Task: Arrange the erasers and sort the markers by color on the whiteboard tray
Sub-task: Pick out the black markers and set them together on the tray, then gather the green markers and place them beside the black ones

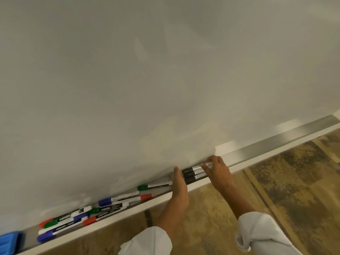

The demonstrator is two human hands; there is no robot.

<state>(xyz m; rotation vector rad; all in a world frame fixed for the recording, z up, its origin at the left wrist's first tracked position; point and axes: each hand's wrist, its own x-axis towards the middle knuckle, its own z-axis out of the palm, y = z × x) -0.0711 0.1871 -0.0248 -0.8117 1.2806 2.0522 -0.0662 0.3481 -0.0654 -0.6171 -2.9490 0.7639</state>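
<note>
Along the grey metal whiteboard tray, a blue eraser sits lower left, mixed red, green and blue markers beside it, while left hand and right hand, fingers extended, bracket three black-capped markers mid-frame, which could roll off the lip if squeezed unevenly.

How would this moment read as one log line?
stage: grouping | both hands squaring black-capped markers | mixed coloured markers unsorted | blue eraser untouched

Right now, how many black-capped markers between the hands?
3, side by side in the tray: back, middle, front, between left hand and right hand. Others may be hidden.
</note>
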